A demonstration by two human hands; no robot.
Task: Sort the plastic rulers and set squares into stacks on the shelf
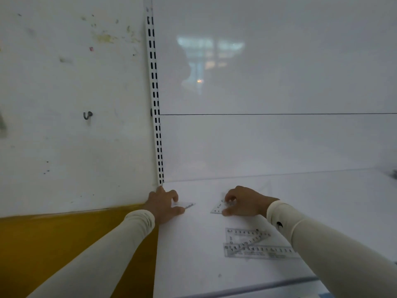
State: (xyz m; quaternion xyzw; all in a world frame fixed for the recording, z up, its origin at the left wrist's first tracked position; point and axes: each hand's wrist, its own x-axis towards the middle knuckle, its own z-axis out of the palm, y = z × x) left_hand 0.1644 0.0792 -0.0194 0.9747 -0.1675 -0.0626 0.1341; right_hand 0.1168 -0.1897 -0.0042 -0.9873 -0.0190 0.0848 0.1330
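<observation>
on white shelf (193, 254): left hand (164, 204) pinches clear set square (184, 204); right hand (242, 201) grips second set square (219, 208).

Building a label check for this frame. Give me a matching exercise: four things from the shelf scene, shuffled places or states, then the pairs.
Things:
1. left hand
2. right hand
3. loose pile of clear rulers
4. slotted upright

Places or states:
A. lies untouched on the shelf, nearest the camera
B. grips a clear piece by the shelf's left edge
C. stands in the corner between the wall panels
D. holds a small set square mid-shelf

Pairs: 1-B, 2-D, 3-A, 4-C
</observation>
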